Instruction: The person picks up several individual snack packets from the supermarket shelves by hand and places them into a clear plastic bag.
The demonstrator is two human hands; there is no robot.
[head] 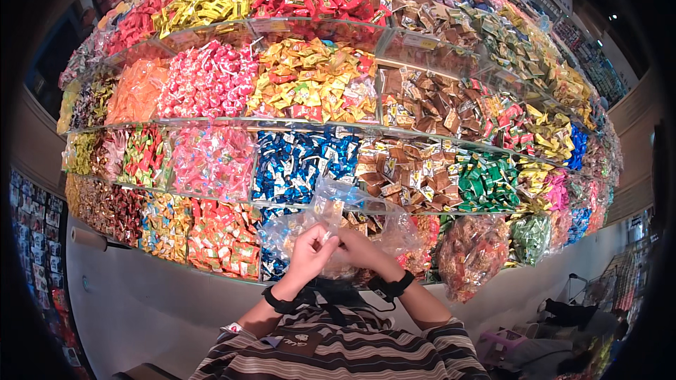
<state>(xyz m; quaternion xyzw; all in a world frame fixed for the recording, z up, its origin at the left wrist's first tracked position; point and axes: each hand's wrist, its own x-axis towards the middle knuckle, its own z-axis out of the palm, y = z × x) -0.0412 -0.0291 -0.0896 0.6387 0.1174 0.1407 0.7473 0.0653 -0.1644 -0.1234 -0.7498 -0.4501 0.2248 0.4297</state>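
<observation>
Both my hands meet at the front edge of a tiered display of wrapped candies. My left hand (311, 251) pinches gathered plastic between thumb and fingers. Close against it, my right hand (359, 247) is bent inward, its fingertips partly hidden. A clear plastic bag (391, 221) spreads around and behind both hands, over blue-wrapped candies (306, 161) and brown-wrapped candies (412, 171). Beneath the hands, the bag's contents are hard to make out. To the right, a full clear bag of candies (472, 256) rests at the display's front edge.
Clear dividers (296, 204) separate the candy bins. Red-and-orange packets (224, 237) lie at front left. A green-wrapped bagful (531, 237) sits farther right. A paper roll (95, 239) juts out at the left. At lower right are a pink basket (499, 345) and a partly visible person.
</observation>
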